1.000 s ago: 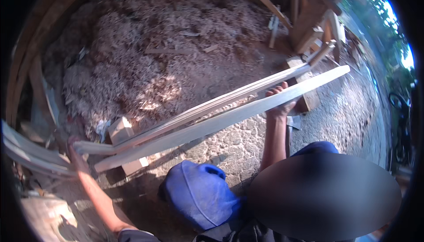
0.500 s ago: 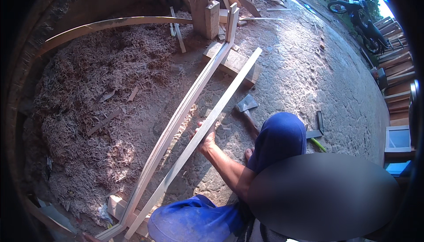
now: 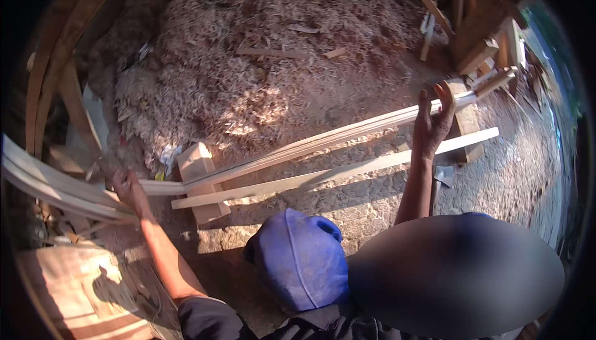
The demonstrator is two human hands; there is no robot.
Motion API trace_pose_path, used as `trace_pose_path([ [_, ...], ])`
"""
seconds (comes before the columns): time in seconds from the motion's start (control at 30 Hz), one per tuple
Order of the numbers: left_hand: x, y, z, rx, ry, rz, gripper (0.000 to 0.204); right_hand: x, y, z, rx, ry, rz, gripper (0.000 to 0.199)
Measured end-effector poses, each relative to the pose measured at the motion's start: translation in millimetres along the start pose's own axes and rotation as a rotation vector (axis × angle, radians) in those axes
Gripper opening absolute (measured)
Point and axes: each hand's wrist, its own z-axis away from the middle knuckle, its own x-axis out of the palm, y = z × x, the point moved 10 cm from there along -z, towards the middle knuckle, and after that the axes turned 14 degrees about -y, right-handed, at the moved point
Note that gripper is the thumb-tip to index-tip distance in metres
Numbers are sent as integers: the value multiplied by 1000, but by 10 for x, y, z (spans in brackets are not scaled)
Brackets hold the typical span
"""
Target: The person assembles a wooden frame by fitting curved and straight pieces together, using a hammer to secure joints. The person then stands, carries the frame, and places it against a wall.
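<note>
A bundle of long, pale wooden strips (image 3: 310,144) rests across two wooden blocks. One flat wooden strip (image 3: 347,165) lies on the near side of it, also spanning the blocks. At the bundle's left end, my left hand (image 3: 128,192) has its fingers bent and closed; what is in them is blurred and partly hidden. Toward the right end, my right hand (image 3: 433,119) is raised at the bundle with its fingers apart, gripping nothing. The left block (image 3: 197,157) and right block (image 3: 470,129) support the strips.
Wood shavings (image 3: 205,60) are heaped beyond the strips. An axe head (image 3: 443,176) lies beside my right forearm. More long boards (image 3: 56,181) extend in from the left. A wooden post (image 3: 490,26) stands at the far right, and wooden pieces (image 3: 68,278) lie near left.
The view has turned left. My right hand has let go of the single strip and moved to the bundle's right end, opening its fingers. My left hand now shows clearly at the left end.
</note>
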Motion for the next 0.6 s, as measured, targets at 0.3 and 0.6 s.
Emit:
trace_pose_path([
  [0.3,1,395,90,-4,57,6,25,2224,537,451,-252,-1459,734,74],
  [0.6,42,341,-20,-7,82,14,25,1944,552,763,-529,-1683,710,45],
])
